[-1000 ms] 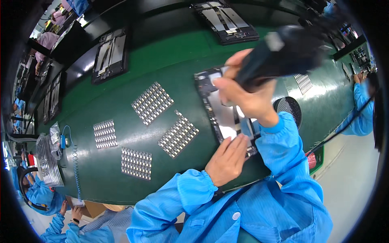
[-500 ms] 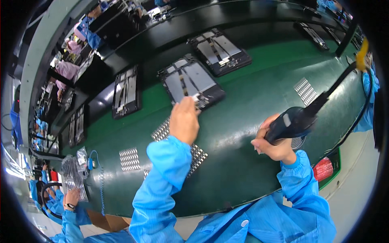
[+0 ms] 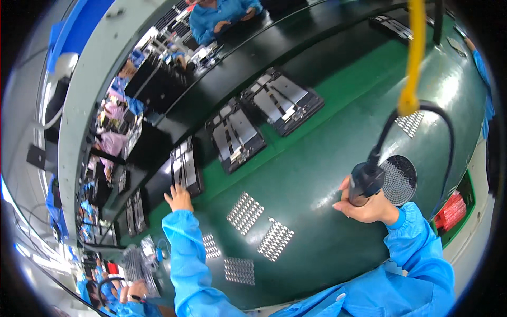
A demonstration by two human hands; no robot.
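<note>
My right hand (image 3: 369, 207) is wrapped round a black electric screwdriver (image 3: 367, 182) above the green work surface; its tip is hidden. A black cable (image 3: 452, 140) rises from its top. Close beside it lies a round perforated tray (image 3: 400, 185) with tiny dark pieces in it. My left hand (image 3: 180, 199) has its fingers spread at the near end of an opened tablet-like device (image 3: 185, 168), with grey batteries in a black housing. The fingertips seem to touch its edge. Two similar devices, a middle one (image 3: 235, 140) and a farther one (image 3: 282, 103), lie to its right.
Sheets of small metallic parts, including one in the centre (image 3: 245, 213) and one nearer me (image 3: 275, 240), lie on the table. A yellow hanger (image 3: 414, 58) hangs at upper right. A green bin (image 3: 469, 198) stands right. A co-worker's hand (image 3: 136, 289) is at lower left.
My left hand has gone from the middle device to the one at its left. The view has shifted, and the screwdriver stays in my right hand.
</note>
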